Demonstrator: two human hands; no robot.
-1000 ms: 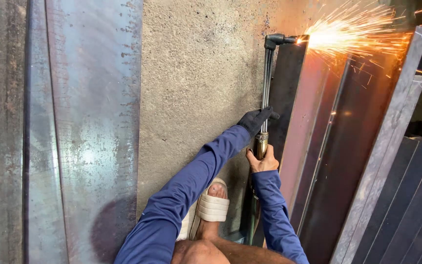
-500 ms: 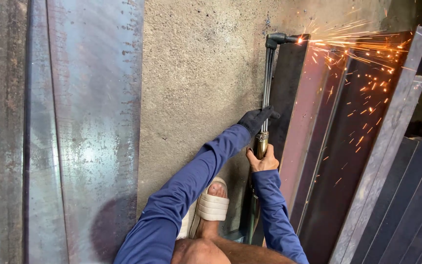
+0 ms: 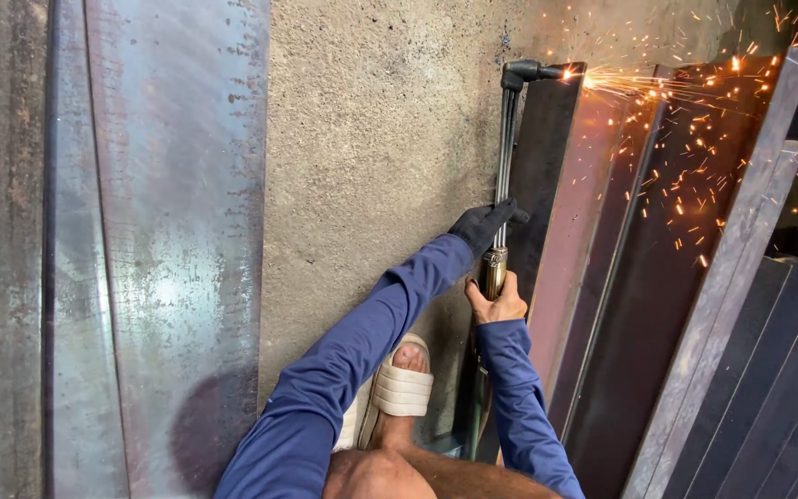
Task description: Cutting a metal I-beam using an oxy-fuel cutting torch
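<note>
A long cutting torch [image 3: 506,148] reaches away from me, its bent head [image 3: 533,71] at the near edge of a dark steel plate [image 3: 593,277]. Orange sparks [image 3: 695,111] spray to the right from the tip across the plate. My left hand [image 3: 486,225], in a black glove, grips the torch's thin tubes. My bare right hand [image 3: 498,298] is wrapped round the brass handle just below it. Both arms wear blue sleeves. My foot in a white sandal [image 3: 401,389] rests on the concrete floor [image 3: 380,157].
A wide rusty steel sheet [image 3: 177,249] lies on the left, with another strip [image 3: 2,240] beside it. A grey steel bar [image 3: 741,249] runs diagonally on the right, next to dark ribbed panels [image 3: 787,388].
The big bright burst of sparks at the torch tip has thinned into scattered sparks spreading right and down over the plate. Hands and torch stay in the same place.
</note>
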